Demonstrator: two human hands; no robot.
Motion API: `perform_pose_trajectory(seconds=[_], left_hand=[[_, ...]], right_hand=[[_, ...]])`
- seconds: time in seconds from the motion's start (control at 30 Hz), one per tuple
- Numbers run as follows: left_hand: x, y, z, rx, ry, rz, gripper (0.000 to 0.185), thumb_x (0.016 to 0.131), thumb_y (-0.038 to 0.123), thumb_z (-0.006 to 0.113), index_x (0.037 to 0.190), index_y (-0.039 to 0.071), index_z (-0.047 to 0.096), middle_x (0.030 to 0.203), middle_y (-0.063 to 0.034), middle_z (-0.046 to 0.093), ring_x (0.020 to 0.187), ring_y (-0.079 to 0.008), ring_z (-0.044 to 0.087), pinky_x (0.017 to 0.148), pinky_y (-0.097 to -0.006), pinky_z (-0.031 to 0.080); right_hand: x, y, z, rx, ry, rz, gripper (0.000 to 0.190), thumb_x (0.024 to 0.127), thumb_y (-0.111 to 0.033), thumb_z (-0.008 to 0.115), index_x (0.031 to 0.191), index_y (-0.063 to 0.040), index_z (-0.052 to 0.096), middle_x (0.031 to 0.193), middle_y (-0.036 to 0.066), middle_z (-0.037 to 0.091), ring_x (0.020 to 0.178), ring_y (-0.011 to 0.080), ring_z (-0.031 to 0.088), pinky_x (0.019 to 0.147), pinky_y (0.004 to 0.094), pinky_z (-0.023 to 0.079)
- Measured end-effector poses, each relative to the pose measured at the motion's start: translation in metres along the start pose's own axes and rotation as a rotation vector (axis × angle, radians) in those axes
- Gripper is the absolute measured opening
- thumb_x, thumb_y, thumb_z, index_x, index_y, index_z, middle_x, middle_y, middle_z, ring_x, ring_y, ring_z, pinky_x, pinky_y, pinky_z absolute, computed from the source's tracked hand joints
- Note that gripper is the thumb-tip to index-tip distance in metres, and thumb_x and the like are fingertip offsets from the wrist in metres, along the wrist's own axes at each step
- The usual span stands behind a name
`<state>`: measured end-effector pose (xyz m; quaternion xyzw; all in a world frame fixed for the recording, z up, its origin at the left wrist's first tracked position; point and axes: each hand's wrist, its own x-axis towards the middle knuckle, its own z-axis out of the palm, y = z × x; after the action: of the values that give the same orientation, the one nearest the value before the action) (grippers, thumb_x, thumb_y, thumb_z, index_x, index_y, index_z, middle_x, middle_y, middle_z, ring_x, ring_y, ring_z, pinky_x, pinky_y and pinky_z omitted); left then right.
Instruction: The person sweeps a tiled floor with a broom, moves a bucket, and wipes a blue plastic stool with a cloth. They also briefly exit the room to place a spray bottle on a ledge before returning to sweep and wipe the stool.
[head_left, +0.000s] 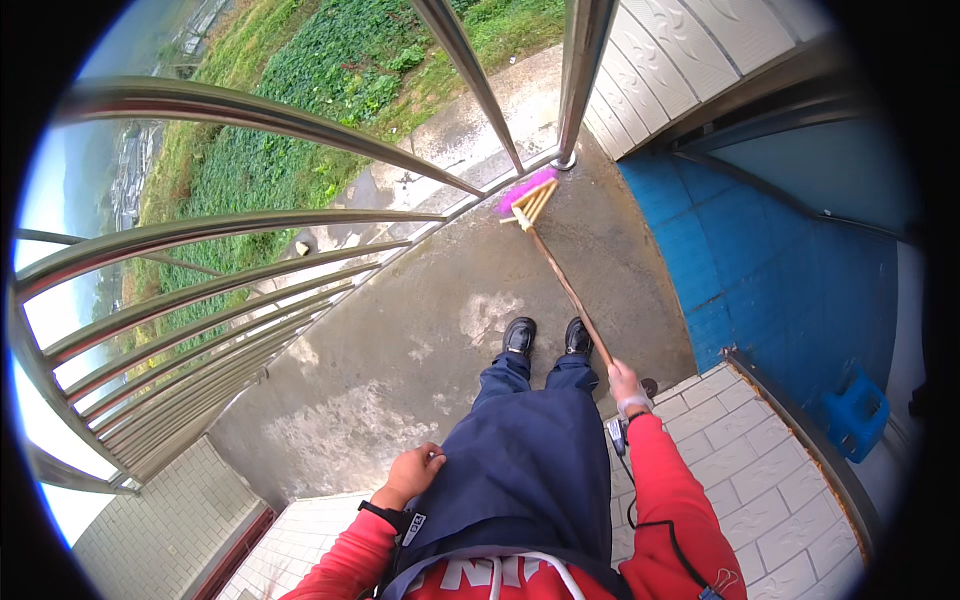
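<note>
My right hand (626, 384), in a thin clear glove, is shut on the wooden handle of a broom (566, 283). The handle slants away from me over the concrete floor. At its far end, the broom head's pink bristles (527, 190) lie against the base of the metal railing, close to a corner post (581, 82). My left hand (416, 471) hangs beside the dark blue apron (532, 450), its fingers loosely curled and nothing visible in it. The curled fingertips are partly hidden.
A curved metal railing (322, 217) runs along the left, with green plants (300, 120) beyond it. Damp, stained concrete (420, 330) lies around my black shoes (519, 335). To the right are a blue tiled floor (742, 232), a blue plastic stool (859, 416) and a low white-tiled wall (731, 457).
</note>
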<state>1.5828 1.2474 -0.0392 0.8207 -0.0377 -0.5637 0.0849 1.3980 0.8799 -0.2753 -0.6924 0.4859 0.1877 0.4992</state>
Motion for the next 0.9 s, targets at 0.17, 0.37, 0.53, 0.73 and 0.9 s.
perform_pose_trajectory(seconds=[0.17, 0.37, 0.53, 0.73, 0.9], left_hand=[[-0.004, 0.000, -0.010, 0.050, 0.045, -0.035, 0.023, 0.084, 0.030, 0.060, 0.098, 0.013, 0.062, 0.076, -0.0112, 0.065, 0.074, -0.0296, 0.064, 0.066, -0.0384, 0.050], [0.002, 0.009, -0.019, -0.034, 0.035, 0.043, 0.019, 0.085, 0.028, 0.059, 0.096, 0.012, 0.062, 0.073, -0.0089, 0.066, 0.071, -0.0272, 0.065, 0.065, -0.0362, 0.050], [0.011, 0.020, -0.013, 0.006, -0.024, 0.056, 0.019, 0.085, 0.027, 0.059, 0.096, 0.013, 0.062, 0.073, -0.0079, 0.066, 0.070, -0.0260, 0.065, 0.064, -0.0359, 0.050], [0.013, 0.032, -0.027, 0.155, 0.025, 0.151, 0.019, 0.085, 0.027, 0.059, 0.096, 0.012, 0.062, 0.069, -0.0062, 0.066, 0.069, -0.0241, 0.065, 0.064, -0.0353, 0.050], [0.016, 0.043, -0.037, 0.133, 0.014, 0.164, 0.020, 0.084, 0.027, 0.060, 0.096, 0.012, 0.063, 0.072, -0.0079, 0.066, 0.071, -0.0258, 0.065, 0.066, -0.0364, 0.050]], right_hand=[[0.112, -0.058, 0.022, 0.084, -0.034, -0.082, 0.038, 0.088, -0.031, 0.050, 0.114, -0.004, 0.057, 0.100, 0.023, 0.062, 0.096, 0.0357, 0.060, 0.082, 0.0397, 0.046], [-0.108, 0.099, -0.039, 0.021, 0.104, -0.047, 0.033, 0.087, -0.022, 0.055, 0.112, -0.001, 0.060, 0.095, 0.016, 0.066, 0.092, 0.0221, 0.063, 0.082, 0.0321, 0.048], [-0.166, 0.100, -0.050, -0.052, 0.118, 0.374, 0.036, 0.085, -0.024, 0.057, 0.112, -0.001, 0.060, 0.095, 0.017, 0.066, 0.092, 0.0222, 0.063, 0.082, 0.0321, 0.047], [0.020, -0.009, -0.074, 0.056, 0.105, 0.020, 0.034, 0.090, -0.035, 0.045, 0.085, -0.003, 0.056, 0.059, 0.007, 0.050, 0.053, 0.0220, 0.046, 0.053, 0.0379, 0.039], [-0.103, 0.065, -0.110, -0.117, 0.081, 0.203, 0.037, 0.086, -0.037, 0.047, 0.097, -0.005, 0.062, 0.092, 0.021, 0.063, 0.088, 0.0382, 0.060, 0.077, 0.0434, 0.047]])
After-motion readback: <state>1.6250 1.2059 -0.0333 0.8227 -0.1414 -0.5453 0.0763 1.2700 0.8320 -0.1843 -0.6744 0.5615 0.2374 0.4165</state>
